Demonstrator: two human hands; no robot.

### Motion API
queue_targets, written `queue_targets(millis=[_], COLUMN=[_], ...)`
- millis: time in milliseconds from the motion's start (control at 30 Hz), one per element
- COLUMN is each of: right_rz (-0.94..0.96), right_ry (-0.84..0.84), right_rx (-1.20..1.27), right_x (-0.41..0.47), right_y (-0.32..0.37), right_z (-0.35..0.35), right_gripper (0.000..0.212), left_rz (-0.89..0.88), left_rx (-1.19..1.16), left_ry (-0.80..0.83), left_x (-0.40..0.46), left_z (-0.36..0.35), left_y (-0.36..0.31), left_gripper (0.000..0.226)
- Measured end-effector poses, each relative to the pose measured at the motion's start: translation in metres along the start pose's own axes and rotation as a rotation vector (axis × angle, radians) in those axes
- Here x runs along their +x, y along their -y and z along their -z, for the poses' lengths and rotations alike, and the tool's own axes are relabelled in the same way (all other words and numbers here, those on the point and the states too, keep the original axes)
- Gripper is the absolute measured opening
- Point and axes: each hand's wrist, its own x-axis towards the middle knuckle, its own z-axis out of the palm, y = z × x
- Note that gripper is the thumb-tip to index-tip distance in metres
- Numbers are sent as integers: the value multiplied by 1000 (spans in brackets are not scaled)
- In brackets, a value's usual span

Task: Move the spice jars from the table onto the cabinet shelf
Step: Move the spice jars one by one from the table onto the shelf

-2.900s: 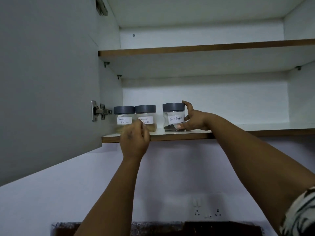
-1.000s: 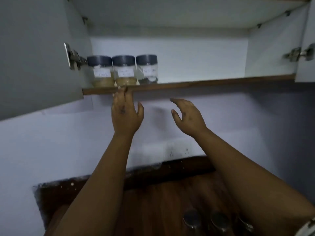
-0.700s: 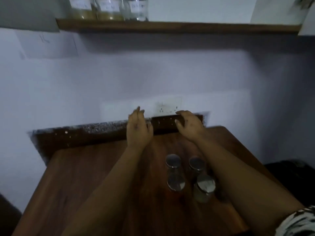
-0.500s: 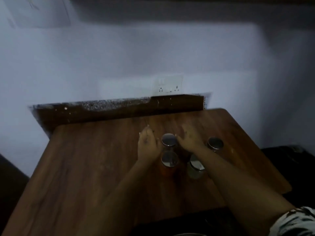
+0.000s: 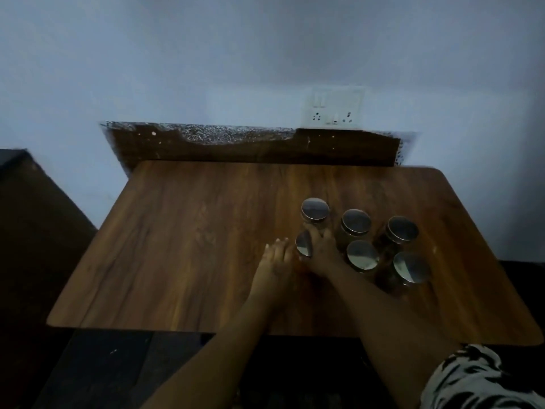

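Several spice jars with shiny metal lids stand in a cluster on the right half of the wooden table [image 5: 191,246]. The far-left jar [image 5: 315,209] is at the back. The front-left jar [image 5: 302,244] is half covered by my right hand [image 5: 323,255], which lies over its lid with the fingers stretched toward the far-left jar. My left hand [image 5: 277,261] rests flat on the table just left of that jar, fingers straight. More jars [image 5: 356,222] [image 5: 402,229] [image 5: 362,255] [image 5: 411,267] stand to the right. The cabinet shelf is out of view.
A white wall rises behind the table, with a socket plate [image 5: 334,109] above its back edge. A dark wooden backboard [image 5: 236,149] runs along the wall. A dark piece of furniture [image 5: 29,216] stands to the left.
The view has dropped from the cabinet shelf to the table. Both hands came down from the shelf edge and now lie at the front-left jar.
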Motion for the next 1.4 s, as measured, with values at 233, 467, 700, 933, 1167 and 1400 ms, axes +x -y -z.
queue_targets(millis=[233, 467, 700, 933, 1167, 1400], right_rz=[-14, -45, 16, -32, 35, 179], right_ry=[-226, -88, 240, 143, 25, 145], right_rx=[361, 423, 986, 1030, 1150, 1340], right_x=[-23, -27, -30, -35, -45, -57], right_y=[22, 70, 67, 83, 92, 85], right_z=[55, 130, 170, 186, 201, 223], right_gripper=[92, 62, 47, 68, 62, 59], left_rz=[248, 255, 174, 144, 111, -12], left_rx=[-500, -882, -1366, -1372, -1560, -1791], left_ry=[131, -70, 195, 64, 170, 283], left_x=[0, 33, 45, 41, 42, 41], left_z=[34, 67, 116, 134, 156, 174], left_y=[15, -24, -31, -50, -64, -69], left_gripper=[111, 107, 94, 90, 96, 98])
